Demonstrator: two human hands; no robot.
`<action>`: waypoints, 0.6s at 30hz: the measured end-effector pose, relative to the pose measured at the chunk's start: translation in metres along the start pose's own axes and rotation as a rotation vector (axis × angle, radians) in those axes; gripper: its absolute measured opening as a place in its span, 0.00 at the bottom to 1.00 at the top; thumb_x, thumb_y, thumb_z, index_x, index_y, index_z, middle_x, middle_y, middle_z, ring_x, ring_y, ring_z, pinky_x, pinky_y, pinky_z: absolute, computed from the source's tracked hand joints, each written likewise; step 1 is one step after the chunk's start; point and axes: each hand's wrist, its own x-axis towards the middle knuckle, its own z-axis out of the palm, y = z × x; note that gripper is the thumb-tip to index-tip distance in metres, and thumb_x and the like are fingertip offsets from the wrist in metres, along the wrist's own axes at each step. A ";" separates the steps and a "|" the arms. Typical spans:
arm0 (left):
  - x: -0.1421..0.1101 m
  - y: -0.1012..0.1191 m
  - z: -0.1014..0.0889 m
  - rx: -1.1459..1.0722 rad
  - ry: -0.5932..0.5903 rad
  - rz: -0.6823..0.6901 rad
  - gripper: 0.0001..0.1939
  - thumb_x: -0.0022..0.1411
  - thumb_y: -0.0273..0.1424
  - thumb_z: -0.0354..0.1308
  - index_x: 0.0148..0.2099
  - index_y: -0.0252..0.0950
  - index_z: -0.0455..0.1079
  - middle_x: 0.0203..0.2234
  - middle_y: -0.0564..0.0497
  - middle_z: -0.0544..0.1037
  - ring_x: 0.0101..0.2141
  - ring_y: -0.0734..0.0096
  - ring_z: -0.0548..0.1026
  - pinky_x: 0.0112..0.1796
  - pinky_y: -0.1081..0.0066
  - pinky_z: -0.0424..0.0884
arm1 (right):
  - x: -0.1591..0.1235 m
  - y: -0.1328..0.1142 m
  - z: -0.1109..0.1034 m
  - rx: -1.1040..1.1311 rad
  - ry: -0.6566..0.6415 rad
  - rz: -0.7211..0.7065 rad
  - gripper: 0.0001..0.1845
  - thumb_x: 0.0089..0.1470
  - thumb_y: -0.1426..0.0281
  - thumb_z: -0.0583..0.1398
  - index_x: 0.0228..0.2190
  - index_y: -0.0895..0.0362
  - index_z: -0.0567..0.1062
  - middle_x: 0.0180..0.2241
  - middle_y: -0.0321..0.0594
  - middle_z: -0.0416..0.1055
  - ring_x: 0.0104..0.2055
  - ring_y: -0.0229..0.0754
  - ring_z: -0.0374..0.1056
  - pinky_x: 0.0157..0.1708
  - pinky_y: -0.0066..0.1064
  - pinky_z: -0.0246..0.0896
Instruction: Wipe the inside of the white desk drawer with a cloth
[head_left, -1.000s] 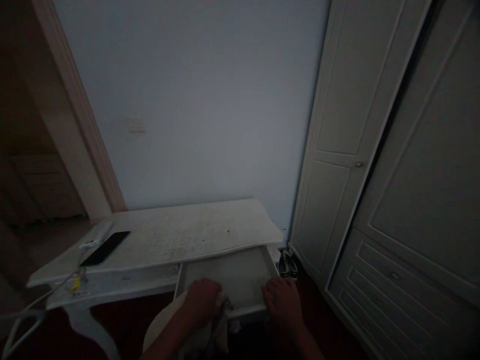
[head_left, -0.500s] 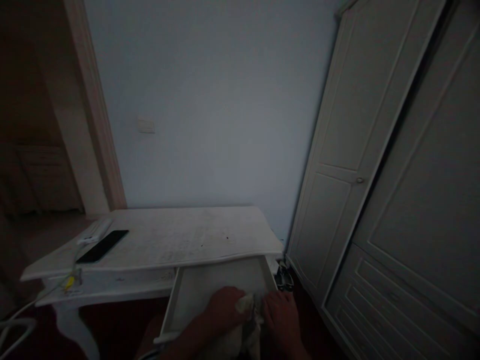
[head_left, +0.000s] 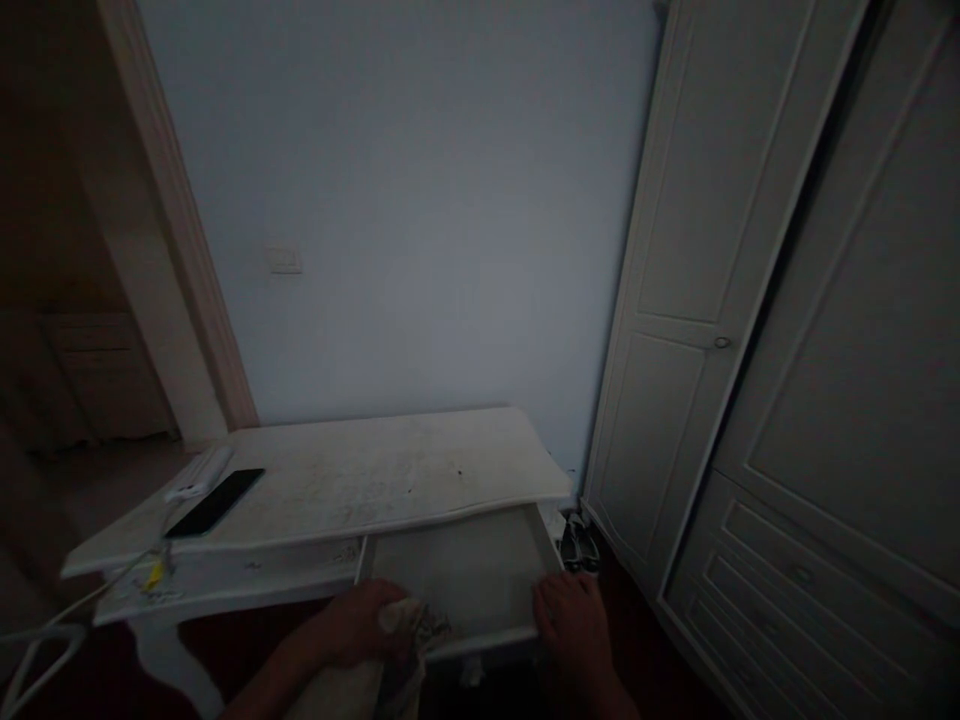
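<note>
A pulled-out drawer (head_left: 480, 570) of the white table (head_left: 420, 450) is in front of me, and its floor shows bare. At the drawer's left front, my left hand (head_left: 367, 620) is closed on a crumpled light cloth (head_left: 409, 625) with a darker patterned part, which hangs down over the drawer's front. My right hand (head_left: 574, 620) is at the right front corner, its fingers curled over the drawer's edge. A small knob (head_left: 472, 672) is on the drawer front, between the hands.
On the table's left end lie a black phone (head_left: 215, 502) and a white power strip (head_left: 199, 472) with a cable. Dark shoes (head_left: 579, 545) stand on the floor between table and wardrobe (head_left: 667, 400). A white metal frame (head_left: 45, 660) is at lower left. Behind is a wall with a switch (head_left: 285, 260).
My left hand has moved left with the cloth, from the drawer's middle to its left front. The right hand stays near the right corner. The view has shifted slightly.
</note>
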 end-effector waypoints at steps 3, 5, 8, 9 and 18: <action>0.009 -0.001 0.006 0.067 -0.009 -0.052 0.37 0.50 0.46 0.69 0.63 0.43 0.77 0.62 0.47 0.79 0.61 0.51 0.74 0.61 0.63 0.66 | 0.000 -0.001 0.000 0.005 -0.018 0.015 0.14 0.68 0.73 0.56 0.32 0.51 0.78 0.31 0.35 0.79 0.39 0.45 0.71 0.49 0.43 0.49; 0.015 0.001 0.009 0.096 -0.026 -0.070 0.38 0.50 0.47 0.69 0.63 0.41 0.76 0.61 0.45 0.79 0.60 0.51 0.75 0.60 0.63 0.67 | 0.001 -0.001 -0.001 0.005 -0.021 0.018 0.14 0.68 0.73 0.56 0.32 0.51 0.77 0.31 0.35 0.79 0.38 0.44 0.71 0.49 0.43 0.49; 0.025 0.011 0.010 0.161 -0.038 -0.050 0.36 0.52 0.48 0.68 0.61 0.39 0.78 0.59 0.43 0.81 0.58 0.50 0.77 0.58 0.62 0.70 | 0.001 -0.003 -0.002 0.003 -0.016 0.017 0.14 0.67 0.74 0.56 0.30 0.51 0.77 0.31 0.35 0.78 0.38 0.44 0.70 0.49 0.43 0.49; 0.028 0.016 0.010 0.183 -0.042 -0.039 0.34 0.52 0.47 0.68 0.60 0.40 0.78 0.58 0.43 0.81 0.57 0.49 0.78 0.57 0.62 0.71 | 0.001 -0.003 -0.002 0.001 -0.016 0.017 0.14 0.67 0.74 0.56 0.30 0.51 0.77 0.31 0.35 0.78 0.38 0.44 0.71 0.49 0.42 0.49; 0.064 0.094 0.024 0.377 -0.079 0.081 0.29 0.54 0.51 0.68 0.54 0.43 0.82 0.52 0.43 0.85 0.52 0.47 0.82 0.52 0.58 0.76 | 0.002 -0.005 0.000 -0.033 -0.012 0.017 0.14 0.67 0.73 0.56 0.30 0.51 0.77 0.31 0.34 0.78 0.38 0.44 0.71 0.48 0.42 0.49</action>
